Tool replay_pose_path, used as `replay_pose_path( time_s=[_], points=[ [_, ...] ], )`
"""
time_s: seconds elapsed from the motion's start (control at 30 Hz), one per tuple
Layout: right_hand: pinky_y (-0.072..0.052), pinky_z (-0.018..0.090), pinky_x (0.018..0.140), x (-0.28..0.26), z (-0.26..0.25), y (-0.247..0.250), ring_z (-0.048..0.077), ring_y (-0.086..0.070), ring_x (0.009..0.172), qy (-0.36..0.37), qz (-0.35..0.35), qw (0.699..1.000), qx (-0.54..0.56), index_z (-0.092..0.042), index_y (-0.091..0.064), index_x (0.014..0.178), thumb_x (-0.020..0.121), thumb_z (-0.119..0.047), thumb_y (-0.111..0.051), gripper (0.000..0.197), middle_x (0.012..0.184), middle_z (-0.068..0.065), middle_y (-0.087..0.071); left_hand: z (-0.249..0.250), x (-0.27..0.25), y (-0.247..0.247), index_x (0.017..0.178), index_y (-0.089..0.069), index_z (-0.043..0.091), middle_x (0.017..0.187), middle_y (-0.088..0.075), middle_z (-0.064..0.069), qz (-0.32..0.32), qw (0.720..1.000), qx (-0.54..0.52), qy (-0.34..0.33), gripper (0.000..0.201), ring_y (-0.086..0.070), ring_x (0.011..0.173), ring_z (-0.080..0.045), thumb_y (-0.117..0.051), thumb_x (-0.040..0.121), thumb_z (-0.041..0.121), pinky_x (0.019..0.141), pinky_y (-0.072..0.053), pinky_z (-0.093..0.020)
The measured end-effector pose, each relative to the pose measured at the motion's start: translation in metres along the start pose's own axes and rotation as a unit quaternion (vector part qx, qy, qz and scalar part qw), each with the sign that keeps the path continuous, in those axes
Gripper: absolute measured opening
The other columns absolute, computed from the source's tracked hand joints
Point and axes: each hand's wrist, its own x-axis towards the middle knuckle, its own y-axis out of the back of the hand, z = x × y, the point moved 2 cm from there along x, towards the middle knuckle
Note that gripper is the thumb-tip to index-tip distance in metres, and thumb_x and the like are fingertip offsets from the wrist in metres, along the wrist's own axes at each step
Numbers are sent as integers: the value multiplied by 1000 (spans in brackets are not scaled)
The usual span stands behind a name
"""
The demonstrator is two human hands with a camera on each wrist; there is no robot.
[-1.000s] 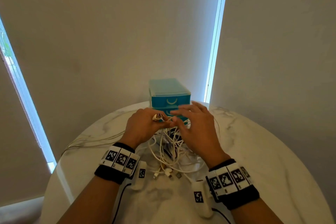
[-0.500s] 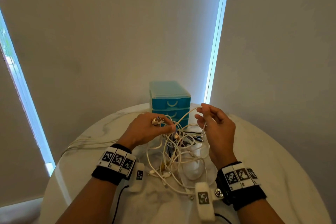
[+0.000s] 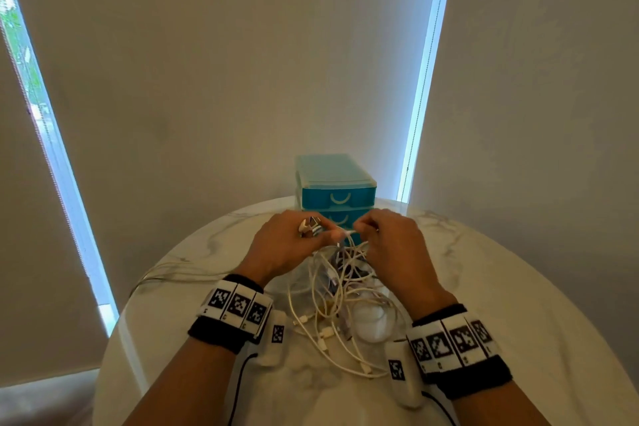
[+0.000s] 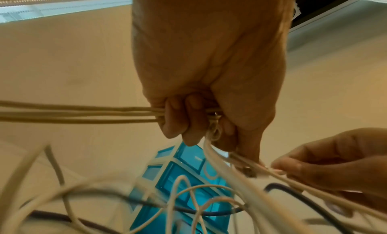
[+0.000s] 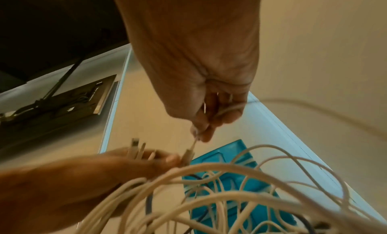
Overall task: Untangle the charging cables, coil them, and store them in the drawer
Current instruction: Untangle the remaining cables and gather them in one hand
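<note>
left hand [image 3: 281, 245] grips white cables [image 3: 340, 290]; right hand [image 3: 394, 245] pinches one cable; drawer unit [image 3: 335, 183] just behind, table [image 3: 518, 304] edge near.

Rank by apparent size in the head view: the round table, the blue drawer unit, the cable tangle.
1. round table, clearly largest.
2. cable tangle.
3. blue drawer unit, but it stands farther from the camera and the hands hide part of it, so the last two ranks are unsure.
</note>
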Motion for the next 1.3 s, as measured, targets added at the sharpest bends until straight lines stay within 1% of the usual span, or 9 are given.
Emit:
replay_pose_path(
  time_s=[0.17, 0.27, 0.37, 0.47, 0.57, 0.63, 0.87, 1.07, 1.3],
  points=[
    [-46, 2, 77, -5, 19, 17, -11, -65, 95, -57, 121, 975, 176, -23, -78, 108, 106, -22, -68, 11, 98, -16, -76, -7, 0, 4, 116, -78, 47, 90, -75, 25, 13, 999, -9, 36, 21, -69, 83, 1, -68, 99, 55, 83, -59, -34],
    [-51, 15, 82, -10, 19, 15, -8, -67, 96, -84, 113, 960, 241, -25, -79, 111, 105, -26, -69, 12, 94, -17, -78, 2, -1, 3, 115, -78, 47, 92, -77, 24, 23, 997, -64, 46, 27, -72, 86, -1, -62, 100, 63, 84, -61, -32],
    [-59, 22, 83, -14, 12, 11, 2, -73, 96, -108, 88, 938, 316, -24, -78, 116, 105, -24, -69, 14, 98, -13, -81, 12, -2, 5, 124, -71, 42, 103, -78, 2, 30, 973, -214, 85, 26, -75, 87, -2, -67, 101, 54, 83, -61, -28],
    [-64, 30, 88, -20, -9, -4, 18, -78, 103, -172, 5, 849, 499, -15, -73, 124, 104, -14, -70, 21, 108, 2, -83, 19, -2, 3, 136, -59, 22, 86, -61, -2, 14, 875, -469, 123, 42, -50, 51, -7, -68, 95, 29, 51, -40, -16],
    [-62, 36, 95, -23, -24, -20, 25, -78, 110, -202, -30, 777, 596, -8, -69, 128, 101, -6, -70, 27, 114, 11, -82, 22, 2, 3, 135, -56, 12, 80, -50, -5, -21, 736, -666, 120, 56, -34, 54, -11, -61, 80, 22, 51, -25, -23],
    [-62, 35, 93, -24, -28, -27, 26, -79, 109, -210, -34, 760, 614, -6, -69, 126, 99, -5, -71, 27, 112, 12, -82, 25, 1, 3, 131, -58, 9, 80, -50, -6, -39, 710, -694, 114, 49, -34, 56, -12, -52, 85, 25, 57, -19, -27],
    [-64, 40, 95, -29, -25, -27, 29, -81, 103, -196, 5, 784, 589, -5, -70, 121, 98, -9, -75, 23, 107, 15, -82, 23, 0, 0, 113, -63, 6, 81, -53, -3, -26, 748, -650, 131, 38, -34, 53, -8, -48, 96, 36, 54, -18, -24],
    [-64, 26, 78, -31, -26, -30, 20, -80, 88, -205, -13, 802, 561, -8, -70, 118, 102, -8, -71, 16, 103, 16, -81, 23, -2, 2, 104, -61, 11, 82, -56, -4, 25, 756, -639, 137, 33, -35, 56, -10, -40, 112, 35, 53, -27, -22],
    [-63, 26, 77, -30, -28, -32, 19, -78, 92, -215, 22, 799, 560, -15, -72, 119, 104, -13, -69, 16, 107, 7, -80, 27, 0, -1, 121, -60, 8, 77, -49, -2, 30, 762, -633, 133, 53, -32, 55, -9, -30, 114, 51, 50, -29, -21]
  ],
)
